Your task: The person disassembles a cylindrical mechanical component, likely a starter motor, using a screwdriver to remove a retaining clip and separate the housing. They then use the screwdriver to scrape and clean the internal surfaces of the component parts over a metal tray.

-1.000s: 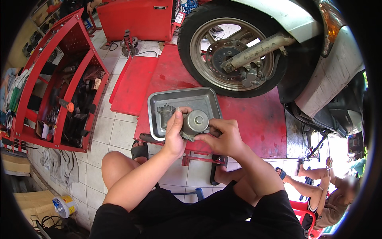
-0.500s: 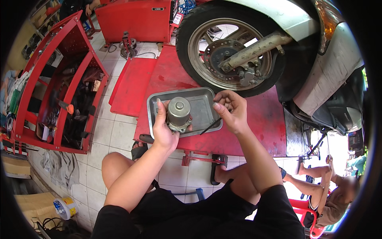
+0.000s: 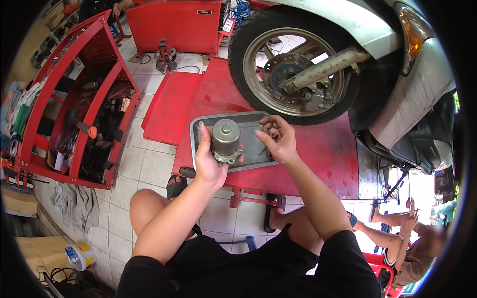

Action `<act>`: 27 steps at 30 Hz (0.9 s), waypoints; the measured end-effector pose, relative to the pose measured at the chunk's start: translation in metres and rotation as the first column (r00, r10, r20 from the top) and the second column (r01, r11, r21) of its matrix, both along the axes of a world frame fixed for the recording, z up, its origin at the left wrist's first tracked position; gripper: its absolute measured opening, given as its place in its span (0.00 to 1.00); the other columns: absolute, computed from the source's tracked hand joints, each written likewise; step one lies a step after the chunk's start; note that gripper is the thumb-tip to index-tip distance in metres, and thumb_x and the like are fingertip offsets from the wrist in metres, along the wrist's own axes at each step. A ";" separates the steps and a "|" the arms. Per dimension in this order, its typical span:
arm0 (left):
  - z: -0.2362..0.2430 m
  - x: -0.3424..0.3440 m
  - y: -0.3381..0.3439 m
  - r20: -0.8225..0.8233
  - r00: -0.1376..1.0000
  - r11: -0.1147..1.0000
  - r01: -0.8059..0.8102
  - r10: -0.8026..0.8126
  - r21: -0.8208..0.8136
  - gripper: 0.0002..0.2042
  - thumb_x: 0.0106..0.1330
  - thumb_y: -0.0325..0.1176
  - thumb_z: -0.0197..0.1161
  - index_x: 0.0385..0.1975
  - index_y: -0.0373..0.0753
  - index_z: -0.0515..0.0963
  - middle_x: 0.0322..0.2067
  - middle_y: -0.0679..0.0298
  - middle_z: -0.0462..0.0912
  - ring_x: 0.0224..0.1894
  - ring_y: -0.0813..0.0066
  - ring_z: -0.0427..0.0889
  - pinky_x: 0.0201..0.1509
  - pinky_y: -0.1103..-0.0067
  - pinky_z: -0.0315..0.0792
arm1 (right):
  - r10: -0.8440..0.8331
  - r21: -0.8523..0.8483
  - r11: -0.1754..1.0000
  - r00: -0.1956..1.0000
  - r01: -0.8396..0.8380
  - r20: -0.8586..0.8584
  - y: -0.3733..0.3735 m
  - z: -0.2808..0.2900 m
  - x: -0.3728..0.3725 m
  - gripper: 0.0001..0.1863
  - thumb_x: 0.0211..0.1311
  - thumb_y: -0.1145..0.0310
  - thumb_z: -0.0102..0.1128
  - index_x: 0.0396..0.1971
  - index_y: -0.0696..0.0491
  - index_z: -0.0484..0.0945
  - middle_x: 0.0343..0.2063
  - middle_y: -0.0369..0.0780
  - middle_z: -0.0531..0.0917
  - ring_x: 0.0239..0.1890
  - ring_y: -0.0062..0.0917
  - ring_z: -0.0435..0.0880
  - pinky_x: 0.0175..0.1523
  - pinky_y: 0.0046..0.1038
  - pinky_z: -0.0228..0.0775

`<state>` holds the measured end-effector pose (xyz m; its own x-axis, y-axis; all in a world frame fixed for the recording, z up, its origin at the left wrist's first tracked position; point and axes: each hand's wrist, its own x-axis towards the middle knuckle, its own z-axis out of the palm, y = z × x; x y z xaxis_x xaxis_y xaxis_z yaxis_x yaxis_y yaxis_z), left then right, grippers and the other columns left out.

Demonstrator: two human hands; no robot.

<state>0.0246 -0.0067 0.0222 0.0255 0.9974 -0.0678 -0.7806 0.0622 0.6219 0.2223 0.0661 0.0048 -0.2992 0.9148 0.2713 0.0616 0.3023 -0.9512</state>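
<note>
My left hand (image 3: pixel 211 166) is wrapped round a cylindrical grey metal motor (image 3: pixel 226 144), its capped end facing up and a bolted flange at its lower end. It is over a metal tray (image 3: pixel 250 161) lying on the red platform (image 3: pixel 318 164). Just right of the motor, my right hand (image 3: pixel 278 141) has curled fingers on a thin dark tool (image 3: pixel 265 151), mostly hidden by the fingers and pointing down toward the tray. A dark handle (image 3: pixel 188 172) lies at the tray's lower left.
A scooter's front wheel (image 3: pixel 241 64) stands beyond the tray. A red tool cart (image 3: pixel 74 164) is at left, a red cabinet (image 3: pixel 171 22) behind. A white bucket (image 3: pixel 79 256) sits lower left. A seated person (image 3: pixel 412 263) is at lower right; another person's hand (image 3: pixel 117 10) shows far back.
My right hand has left the motor, moved right and now grips the thin dark tool. The motor has shifted left and up in my left hand alone.
</note>
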 end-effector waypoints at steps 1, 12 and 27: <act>0.001 0.000 0.000 0.010 1.000 1.000 -0.007 0.007 0.003 0.33 0.75 0.66 0.35 0.44 0.39 0.75 0.35 0.59 0.82 0.36 0.66 0.82 0.32 0.68 0.74 | 0.009 -0.032 0.999 1.000 -0.008 0.026 0.001 -0.008 0.001 0.14 0.61 0.75 0.70 0.44 0.61 0.76 0.25 0.29 0.73 0.25 0.07 0.66 0.29 0.13 0.56; 0.001 0.003 0.007 0.060 0.998 0.999 -0.009 0.012 -0.052 0.34 0.75 0.66 0.34 0.45 0.39 0.75 0.36 0.57 0.82 0.37 0.62 0.82 0.33 0.65 0.73 | -0.092 -0.220 0.966 0.978 0.133 0.186 0.009 -0.100 0.004 0.17 0.71 0.70 0.59 0.56 0.59 0.74 0.28 0.29 0.75 0.27 0.10 0.69 0.33 0.17 0.62; 0.002 0.003 0.011 0.071 0.997 0.992 -0.004 0.012 -0.122 0.32 0.75 0.65 0.34 0.45 0.42 0.74 0.35 0.56 0.81 0.37 0.61 0.82 0.34 0.66 0.73 | -0.043 -0.498 0.864 0.975 -0.074 -0.220 -0.011 0.057 0.055 0.24 0.69 0.82 0.48 0.65 0.63 0.66 0.47 0.49 0.80 0.31 0.20 0.73 0.39 0.22 0.71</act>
